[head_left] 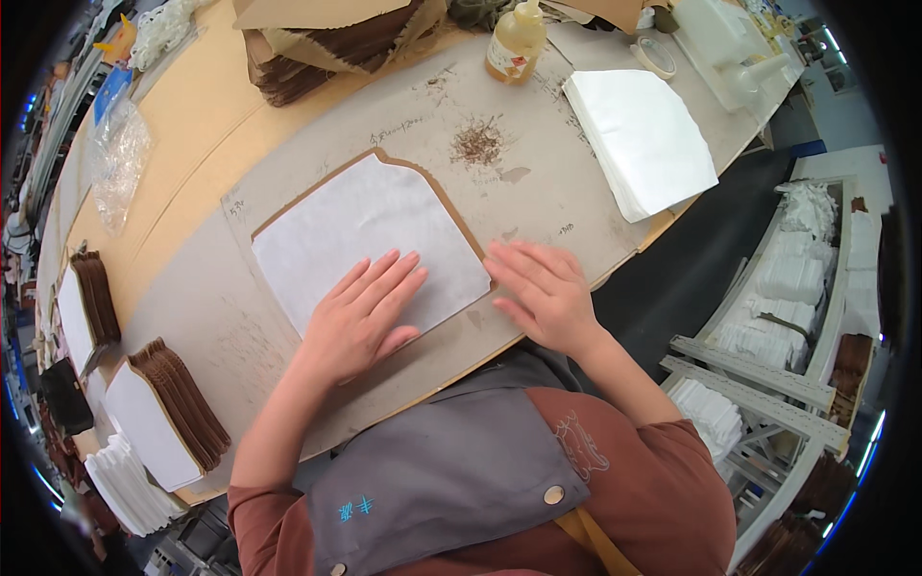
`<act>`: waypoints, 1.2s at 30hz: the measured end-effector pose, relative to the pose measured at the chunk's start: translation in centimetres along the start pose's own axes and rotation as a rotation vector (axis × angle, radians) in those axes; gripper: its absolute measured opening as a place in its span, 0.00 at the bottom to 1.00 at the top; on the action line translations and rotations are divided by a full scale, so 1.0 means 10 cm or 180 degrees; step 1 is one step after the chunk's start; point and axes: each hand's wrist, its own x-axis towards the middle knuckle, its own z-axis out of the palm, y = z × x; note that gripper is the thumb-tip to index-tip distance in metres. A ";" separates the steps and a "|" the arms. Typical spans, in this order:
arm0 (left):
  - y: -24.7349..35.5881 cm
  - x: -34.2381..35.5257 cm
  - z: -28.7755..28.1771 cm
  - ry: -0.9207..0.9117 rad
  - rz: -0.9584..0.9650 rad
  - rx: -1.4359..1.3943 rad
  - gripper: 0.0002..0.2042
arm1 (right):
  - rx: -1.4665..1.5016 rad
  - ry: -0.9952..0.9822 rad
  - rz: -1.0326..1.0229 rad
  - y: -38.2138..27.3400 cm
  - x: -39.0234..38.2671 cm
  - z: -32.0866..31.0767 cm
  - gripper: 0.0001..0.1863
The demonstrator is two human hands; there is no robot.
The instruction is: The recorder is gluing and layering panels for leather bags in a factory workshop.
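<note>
A white cut sheet (pixel 355 226) lies over a slightly larger brown panel (pixel 444 192), whose edge shows as a thin border along the far and right sides. My left hand (pixel 365 312) rests flat on the sheet's near part, palm down with its fingers stretched out. At the right edge of the panel, my right hand (pixel 543 288) is palm down with straight fingers, its fingertips at or just beside the border. Neither hand grips anything. Both pieces lie on a grey work board (pixel 307 154) covering the table.
To the right lies a stack of white sheets (pixel 639 144). A bottle of amber liquid (pixel 517 48), a tape roll (pixel 655 58) and a brown stack (pixel 322 72) stand at the far side. Brown-and-white panel stacks (pixel 173 408) stand left. A metal rack (pixel 754 389) is beyond the table, right.
</note>
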 end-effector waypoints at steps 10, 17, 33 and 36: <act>-0.68 0.71 -0.08 -0.1045 0.1085 0.0120 0.36 | -0.0142 -0.0166 -0.0351 0.06 -0.02 0.04 0.19; -1.06 0.83 -0.22 -0.1012 0.0713 0.0517 0.40 | -0.0078 -0.0209 -0.0335 0.10 0.01 0.05 0.18; -0.99 0.65 -0.07 -0.0574 0.0601 0.0519 0.43 | 0.0461 0.0941 0.0212 0.14 0.00 0.25 0.19; -0.51 0.40 0.15 -0.0519 -0.0048 0.0116 0.47 | 0.0596 0.1202 0.0396 0.15 -0.03 0.28 0.21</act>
